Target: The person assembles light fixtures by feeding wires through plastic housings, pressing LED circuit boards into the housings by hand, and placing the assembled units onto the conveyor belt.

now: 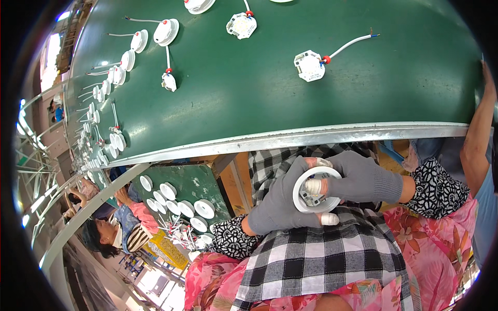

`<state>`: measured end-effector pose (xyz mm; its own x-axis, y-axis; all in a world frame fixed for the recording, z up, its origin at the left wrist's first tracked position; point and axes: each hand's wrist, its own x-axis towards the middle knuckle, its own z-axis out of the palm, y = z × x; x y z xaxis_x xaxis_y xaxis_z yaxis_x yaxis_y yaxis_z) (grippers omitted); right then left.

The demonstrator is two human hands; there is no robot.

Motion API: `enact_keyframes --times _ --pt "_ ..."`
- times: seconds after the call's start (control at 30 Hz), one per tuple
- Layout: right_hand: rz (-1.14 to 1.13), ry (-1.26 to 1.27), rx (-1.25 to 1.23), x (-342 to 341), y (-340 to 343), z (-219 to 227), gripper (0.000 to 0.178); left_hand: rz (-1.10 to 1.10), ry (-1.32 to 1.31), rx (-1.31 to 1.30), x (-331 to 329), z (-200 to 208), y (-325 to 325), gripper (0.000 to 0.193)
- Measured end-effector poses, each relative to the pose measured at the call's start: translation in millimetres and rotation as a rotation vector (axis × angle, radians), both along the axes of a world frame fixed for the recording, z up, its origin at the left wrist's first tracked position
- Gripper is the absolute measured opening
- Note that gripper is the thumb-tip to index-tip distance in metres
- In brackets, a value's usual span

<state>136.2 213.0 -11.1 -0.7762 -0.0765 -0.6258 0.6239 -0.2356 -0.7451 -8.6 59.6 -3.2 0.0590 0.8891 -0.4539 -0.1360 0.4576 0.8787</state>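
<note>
My left hand (282, 201), in a grey fingertip-less glove with taped tips, wraps round a white round lamp housing (298, 201) above my lap. Inside the housing lies a small circuit board (309, 199), partly covered. From the right, my right hand (358, 177), gloved alike, is closed at the rim, with one taped fingertip pressing down inside against the board. What its other fingers touch is hidden.
On the green bench (218, 88) ahead lie a white octagonal board (309, 66) with a cable, another board (241, 26), and a row of white lamps (166, 32). A side table holds white discs (204, 209). A co-worker (116, 233) sits left; another person's arm (476, 135) is right.
</note>
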Motion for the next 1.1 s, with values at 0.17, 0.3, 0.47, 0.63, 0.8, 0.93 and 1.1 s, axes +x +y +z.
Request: enact_keyframes --times 0.17,0.3,0.47,0.63,0.8,0.93,1.1 --pt "-0.016 0.002 0.045 3.1 -2.9 2.4 0.046 -0.033 0.071 -0.024 0.2 -0.5 -1.1 0.084" --pt "0.035 -0.055 0.103 6.7 -4.5 4.0 0.038 -0.097 0.082 0.067 0.4 -2.8 2.5 0.079" --pt "-0.076 -0.055 0.117 9.6 -13.6 2.0 0.036 -0.109 0.087 0.002 3.4 -0.8 4.8 0.073" --pt "-0.020 -0.003 0.049 10.1 -17.2 -27.8 0.043 0.010 0.015 -0.004 -0.2 -2.2 4.6 0.074" --pt "-0.283 0.254 -0.109 13.9 -26.0 -21.6 0.047 0.248 -0.066 -0.037 -9.8 1.3 0.0 0.061" --pt "-0.265 0.143 -0.106 9.3 -19.7 -10.5 0.040 0.182 0.006 -0.036 -14.9 2.6 -0.7 0.040" --pt "-0.440 0.297 0.176 2.9 -28.7 -14.0 0.051 0.355 0.178 0.000 7.0 0.3 3.0 0.036"
